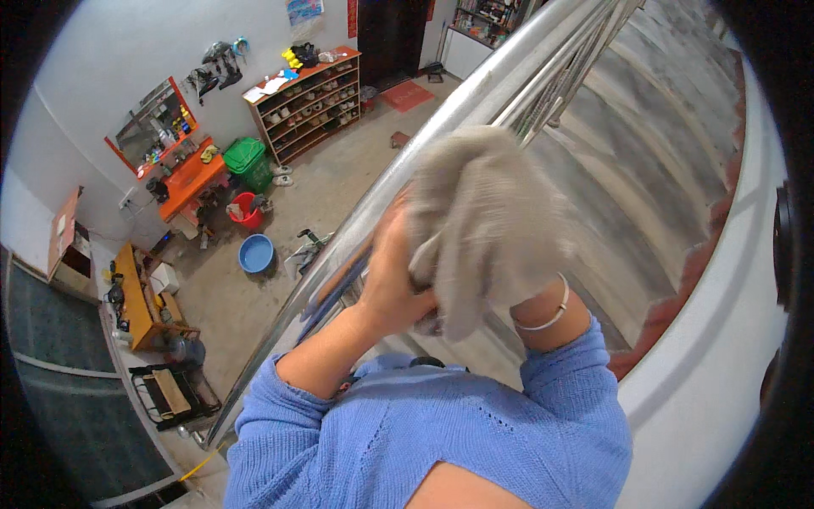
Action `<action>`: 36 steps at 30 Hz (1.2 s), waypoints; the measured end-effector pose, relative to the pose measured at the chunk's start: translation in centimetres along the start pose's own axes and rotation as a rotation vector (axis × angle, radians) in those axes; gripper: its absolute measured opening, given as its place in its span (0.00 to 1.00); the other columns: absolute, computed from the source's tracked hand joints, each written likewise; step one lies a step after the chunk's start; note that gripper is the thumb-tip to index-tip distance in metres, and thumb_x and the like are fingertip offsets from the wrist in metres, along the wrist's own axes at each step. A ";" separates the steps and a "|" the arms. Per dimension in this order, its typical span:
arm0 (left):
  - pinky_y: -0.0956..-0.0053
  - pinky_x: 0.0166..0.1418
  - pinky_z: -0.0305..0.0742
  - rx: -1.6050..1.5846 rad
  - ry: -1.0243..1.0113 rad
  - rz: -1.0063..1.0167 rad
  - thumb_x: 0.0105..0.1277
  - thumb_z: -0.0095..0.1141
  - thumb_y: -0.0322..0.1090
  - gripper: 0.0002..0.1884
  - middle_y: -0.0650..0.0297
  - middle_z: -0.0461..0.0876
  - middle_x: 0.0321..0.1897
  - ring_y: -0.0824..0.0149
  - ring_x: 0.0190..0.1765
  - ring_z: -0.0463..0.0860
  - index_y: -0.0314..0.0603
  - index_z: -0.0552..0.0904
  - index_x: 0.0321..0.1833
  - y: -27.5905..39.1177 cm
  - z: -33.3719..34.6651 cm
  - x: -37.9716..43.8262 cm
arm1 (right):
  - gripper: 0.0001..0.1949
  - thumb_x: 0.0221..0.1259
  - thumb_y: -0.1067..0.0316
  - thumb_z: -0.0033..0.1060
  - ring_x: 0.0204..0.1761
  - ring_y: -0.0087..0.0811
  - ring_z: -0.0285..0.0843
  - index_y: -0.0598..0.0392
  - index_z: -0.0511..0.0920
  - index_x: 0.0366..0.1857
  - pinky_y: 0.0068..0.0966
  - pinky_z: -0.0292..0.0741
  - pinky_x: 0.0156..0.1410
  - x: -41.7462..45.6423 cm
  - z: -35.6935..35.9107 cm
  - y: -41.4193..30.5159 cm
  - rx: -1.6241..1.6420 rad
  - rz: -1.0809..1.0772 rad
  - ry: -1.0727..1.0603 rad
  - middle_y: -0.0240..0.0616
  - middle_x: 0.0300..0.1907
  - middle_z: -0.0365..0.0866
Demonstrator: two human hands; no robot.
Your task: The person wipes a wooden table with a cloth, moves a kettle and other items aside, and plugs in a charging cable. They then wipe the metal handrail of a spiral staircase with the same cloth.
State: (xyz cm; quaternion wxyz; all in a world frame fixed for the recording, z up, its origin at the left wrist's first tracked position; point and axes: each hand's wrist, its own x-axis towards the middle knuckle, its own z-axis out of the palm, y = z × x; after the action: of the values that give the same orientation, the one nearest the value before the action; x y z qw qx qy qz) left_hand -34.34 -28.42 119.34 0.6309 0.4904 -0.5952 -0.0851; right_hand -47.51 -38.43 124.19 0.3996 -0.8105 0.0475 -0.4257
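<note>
A grey-beige cloth (483,235), blurred by motion, is bunched up in front of my chest beside a stainless-steel handrail (439,137). My left hand (394,273) grips the cloth's left side, its thumb low on the folds and its fingers up along the edge near the rail. Folds of the same cloth cover my right hand, so its fingers are hidden. Only the right wrist (540,315), with a pale bangle (559,310), shows below the cloth. Whether the left fingers also touch the rail is unclear.
Grey-streaked stairs (636,191) run along the right, with metal balusters (540,89) under the rail. On the floor below stand a shoe rack (311,108), a green bin (247,162), a red bucket (247,213), a blue basin (256,253) and a wooden bench (137,299).
</note>
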 end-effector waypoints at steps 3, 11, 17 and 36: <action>0.62 0.62 0.63 -0.805 0.309 -0.409 0.63 0.49 0.38 0.22 0.57 0.71 0.55 0.59 0.58 0.70 0.37 0.67 0.59 1.0 -0.4 0.6 | 0.25 0.61 0.61 0.53 0.59 0.30 0.66 0.54 0.62 0.61 0.28 0.66 0.62 1.3 0.5 0.0 0.624 0.348 -0.296 0.41 0.59 0.66; 0.71 0.55 0.70 -0.403 0.420 -0.450 0.64 0.45 0.30 0.17 0.60 0.75 0.50 0.66 0.52 0.75 0.39 0.70 0.56 -3.1 -14.2 -3.5 | 0.12 0.51 0.70 0.58 0.51 0.42 0.71 0.59 0.76 0.40 0.34 0.68 0.57 3.0 -3.1 -0.1 -0.433 -0.055 -0.236 0.46 0.44 0.76; 0.74 0.57 0.67 0.062 -0.102 -0.546 0.60 0.47 0.28 0.20 0.58 0.76 0.49 0.68 0.53 0.74 0.37 0.70 0.56 -6.5 -12.1 -5.8 | 0.10 0.51 0.65 0.57 0.47 0.40 0.72 0.56 0.78 0.36 0.34 0.66 0.56 11.7 -5.1 5.4 -0.886 -0.299 0.074 0.40 0.42 0.77; 0.69 0.56 0.65 -0.041 -0.484 -0.922 0.63 0.37 0.39 0.21 0.58 0.74 0.49 0.65 0.49 0.70 0.36 0.71 0.55 -12.4 -8.5 3.6 | 0.09 0.58 0.64 0.51 0.37 0.32 0.77 0.51 0.79 0.37 0.26 0.72 0.43 13.3 -4.9 7.4 -1.105 -0.252 0.240 0.35 0.36 0.79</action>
State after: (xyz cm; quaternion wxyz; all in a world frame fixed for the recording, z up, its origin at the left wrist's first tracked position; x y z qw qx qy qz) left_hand -20.38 -32.75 114.41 0.3816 0.6553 -0.4444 -0.4769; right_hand -40.70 -52.01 129.33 -0.1446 -0.8443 0.2109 -0.4710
